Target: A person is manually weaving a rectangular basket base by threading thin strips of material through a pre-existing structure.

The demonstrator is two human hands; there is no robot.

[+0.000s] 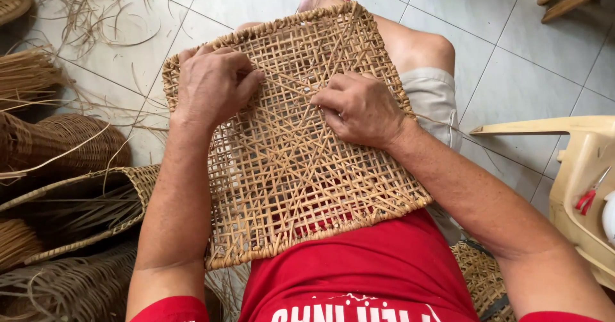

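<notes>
Your woven rattan panel (288, 149) lies across your lap over the red shirt (359, 264). Your left hand (214, 85) curls over its upper left part, fingers pressed on the mesh; your right hand (359, 107) pinches a thin strand near the centre. At your left, an open basket (96, 194) holds loose cane strips.

A home basket-weaving workshop: loose cane strips (96, 8) scatter over the pale tiled floor (512, 59), finished woven baskets (64, 142) pile at the left, and a plastic chair (576, 168) holds red-handled snips (588, 197).
</notes>
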